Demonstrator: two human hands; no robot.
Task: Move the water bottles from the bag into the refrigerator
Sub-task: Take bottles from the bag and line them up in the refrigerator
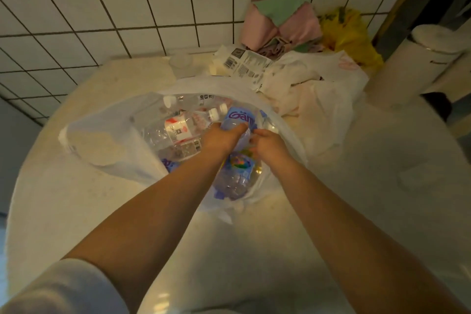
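The left hand point(221, 138) and right hand point(267, 145) cover the middle of the blue-labelled bottle point(238, 120) (label partly unreadable); bottles beneath them blur together.

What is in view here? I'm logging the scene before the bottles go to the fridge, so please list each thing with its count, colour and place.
Table: one, pale cream, round, against the tiled wall.
Clear bag: one, see-through, open at table centre.
Water bottles: several in the bag, exact count unclear; blue-label bottle held on top, red-label bottle lying left of it.
White bag: one, crumpled, right of the clear bag.
Printed pack: one, white, behind the bags.
Plastic cup: one, clear, near the wall.
Cloths: a pile, pink and green, by the wall.
Yellow bag: one, far right corner.
Left hand: grips the blue-label bottle.
Right hand: holds the same bottle.
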